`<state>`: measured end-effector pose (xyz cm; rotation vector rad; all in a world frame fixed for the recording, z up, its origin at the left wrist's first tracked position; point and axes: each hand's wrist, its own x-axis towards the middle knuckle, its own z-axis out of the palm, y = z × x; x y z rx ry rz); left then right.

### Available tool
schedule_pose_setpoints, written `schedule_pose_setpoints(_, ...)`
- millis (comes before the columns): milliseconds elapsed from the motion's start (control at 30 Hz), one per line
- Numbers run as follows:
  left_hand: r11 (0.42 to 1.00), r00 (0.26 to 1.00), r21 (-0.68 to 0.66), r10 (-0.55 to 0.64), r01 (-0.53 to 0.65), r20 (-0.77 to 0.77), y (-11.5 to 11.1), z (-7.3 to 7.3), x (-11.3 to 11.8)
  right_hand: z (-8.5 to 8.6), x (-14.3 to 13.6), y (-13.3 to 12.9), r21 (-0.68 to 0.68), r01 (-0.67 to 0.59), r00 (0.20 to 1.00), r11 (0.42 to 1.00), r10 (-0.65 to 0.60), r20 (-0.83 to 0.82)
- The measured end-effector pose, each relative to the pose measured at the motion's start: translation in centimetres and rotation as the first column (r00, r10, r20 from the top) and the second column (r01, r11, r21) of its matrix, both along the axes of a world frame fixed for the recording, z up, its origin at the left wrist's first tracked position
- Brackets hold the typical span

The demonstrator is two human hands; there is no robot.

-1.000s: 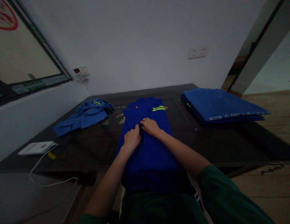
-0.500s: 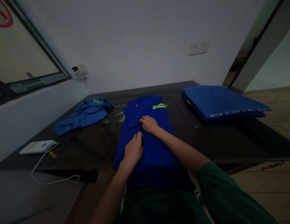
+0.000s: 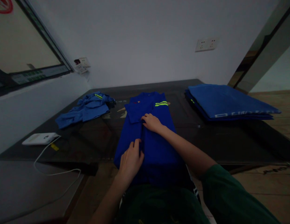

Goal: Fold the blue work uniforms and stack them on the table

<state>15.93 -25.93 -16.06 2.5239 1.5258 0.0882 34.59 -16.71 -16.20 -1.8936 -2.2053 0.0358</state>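
Note:
A dark blue work jacket (image 3: 160, 144) with yellow-green reflective stripes lies lengthwise in front of me, its collar at the far end. Its lower part hangs over the table's near edge against my body. One sleeve is folded across the chest. My right hand (image 3: 152, 122) is closed at the jacket's middle seam, just below that sleeve, fingertips gripping the cloth. Nearer to me, my left hand (image 3: 132, 158) pinches the edge of the same long middle fold between thumb and fingers.
The dark glossy table (image 3: 100, 137) stands against a white wall. On the left lie a crumpled lighter blue garment (image 3: 88, 110) and a white device (image 3: 39, 138) with a white cable (image 3: 39, 158). To the right is a folded stack of blue cloth (image 3: 229, 101) with white lettering.
My left hand has slid down the middle fold toward me, away from the right hand. The right hand stays at the same place on the jacket. The camera view has shifted slightly.

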Motion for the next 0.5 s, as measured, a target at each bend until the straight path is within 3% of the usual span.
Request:
schedule_pose_setpoints(133,0.996,0.995,-0.066,0.045,-0.051,-0.091,0.1,0.7,-0.3,1.5,-0.5,-2.0,0.016,-0.045,0.999,0.999,0.045,-0.017)
schedule_pose_setpoints(233,0.998,0.997,-0.023,0.054,-0.055,-0.056,0.5,1.3,-0.4,1.8,-1.6,-4.1,-0.073,-0.103,0.995,0.992,0.103,0.002)
schedule_pose_setpoints(400,0.997,0.997,0.021,0.069,-0.070,0.016,0.6,1.7,-0.8,0.1,-4.1,-6.3,-0.166,-0.421,0.894,0.892,0.439,0.091)
schedule_pose_setpoints(500,0.998,0.998,0.026,0.056,-0.057,0.040,0.6,1.7,-1.0,-1.2,-5.2,-5.9,-0.200,-0.490,0.837,0.849,0.522,0.165)
